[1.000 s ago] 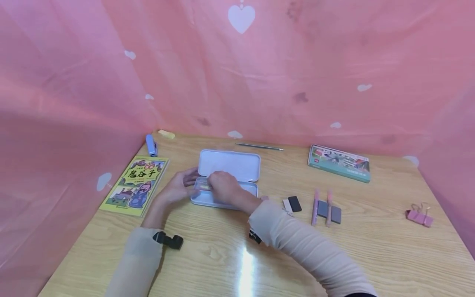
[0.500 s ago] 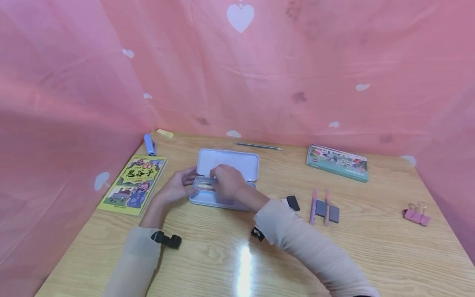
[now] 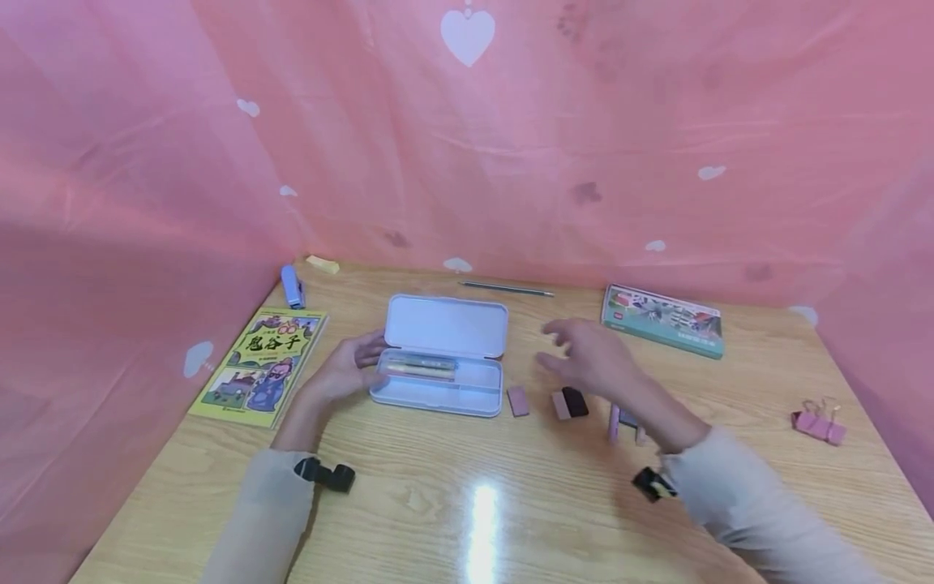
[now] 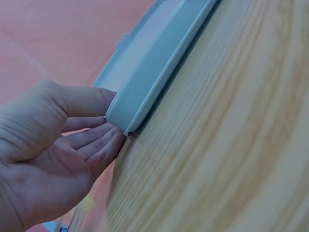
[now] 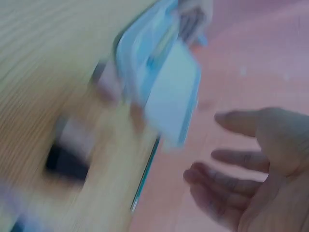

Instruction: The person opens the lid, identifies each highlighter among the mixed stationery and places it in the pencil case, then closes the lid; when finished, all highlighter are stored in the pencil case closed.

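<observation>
A pale blue pencil case (image 3: pixel 481 397) lies with its lid up at the middle of the table, and a few pens (image 3: pixel 422 370) rest in its back compartment. At its left end my left hand (image 3: pixel 341 369) holds on. In the left wrist view the thumb is over the rim of the case (image 4: pixel 140 89) and the fingertips are against its outer end. My right hand (image 3: pixel 594 357) hangs to the right of the case, fingers spread and nothing in them. Below it lie a pink eraser (image 3: pixel 518 401), a black-and-pink eraser (image 3: pixel 575 401) and a purple pen (image 3: pixel 614 423) partly covered by the forearm.
On the left are a yellow comic book (image 3: pixel 263 365) and a blue stapler (image 3: pixel 293 286). A pencil (image 3: pixel 506 288) lies behind the case. Toward the right are a green flat box (image 3: pixel 662 320) and a pink binder clip (image 3: pixel 819 423). A pink curtain (image 3: pixel 467 162) closes off the back.
My right hand has left the pencil case and moved right, uncovering the pens inside and the pink eraser. The left hand stays at the case's left end.
</observation>
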A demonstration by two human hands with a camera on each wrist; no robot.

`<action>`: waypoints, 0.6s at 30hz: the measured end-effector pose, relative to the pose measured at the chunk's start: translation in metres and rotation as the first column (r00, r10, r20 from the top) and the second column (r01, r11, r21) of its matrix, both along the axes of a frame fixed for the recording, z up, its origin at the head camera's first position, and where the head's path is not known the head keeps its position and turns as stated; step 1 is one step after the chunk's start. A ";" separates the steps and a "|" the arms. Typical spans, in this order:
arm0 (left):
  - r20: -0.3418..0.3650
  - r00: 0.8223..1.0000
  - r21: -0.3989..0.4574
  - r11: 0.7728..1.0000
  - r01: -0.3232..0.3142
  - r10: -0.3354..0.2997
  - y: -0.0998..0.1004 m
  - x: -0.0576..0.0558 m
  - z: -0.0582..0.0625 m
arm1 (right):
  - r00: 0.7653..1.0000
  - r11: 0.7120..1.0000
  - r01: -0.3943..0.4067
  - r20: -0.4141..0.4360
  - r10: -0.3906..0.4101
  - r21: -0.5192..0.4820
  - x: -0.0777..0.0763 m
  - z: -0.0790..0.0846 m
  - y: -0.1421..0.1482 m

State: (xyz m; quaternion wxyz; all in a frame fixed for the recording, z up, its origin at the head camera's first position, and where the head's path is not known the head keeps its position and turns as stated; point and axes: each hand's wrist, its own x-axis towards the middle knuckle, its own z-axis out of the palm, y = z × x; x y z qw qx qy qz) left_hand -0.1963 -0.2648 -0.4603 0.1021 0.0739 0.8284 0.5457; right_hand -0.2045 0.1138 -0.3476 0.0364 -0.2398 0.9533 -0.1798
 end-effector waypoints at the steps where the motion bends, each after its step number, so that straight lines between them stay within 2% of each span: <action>1: -0.010 1.000 0.005 1.000 0.008 -0.007 0.000 0.000 -0.001 | 0.999 0.999 0.036 0.006 -0.036 0.025 0.000 0.001 0.014; 3: -0.025 1.000 0.016 1.000 0.011 -0.011 0.001 0.001 -0.002 | 0.995 0.993 0.095 0.011 -0.096 0.063 0.000 0.002 0.040; 6: -0.033 0.999 0.017 1.000 0.021 -0.021 0.000 0.001 -0.002 | 0.991 0.987 0.132 0.011 -0.133 0.090 0.001 0.002 0.066; 11: -0.006 1.000 0.006 1.000 0.016 -0.016 -0.002 0.003 0.000 | 0.990 0.987 0.141 0.015 -0.143 0.074 0.000 -0.012 0.084; 17: 0.006 1.000 0.007 1.000 0.026 -0.026 0.008 0.012 0.024 | 0.982 0.981 0.169 0.069 -0.176 0.090 -0.006 -0.041 0.093; 18: 0.004 1.000 0.005 1.000 0.024 -0.024 0.008 0.011 0.023 | 0.979 0.979 0.180 0.081 -0.188 0.096 -0.007 -0.046 0.094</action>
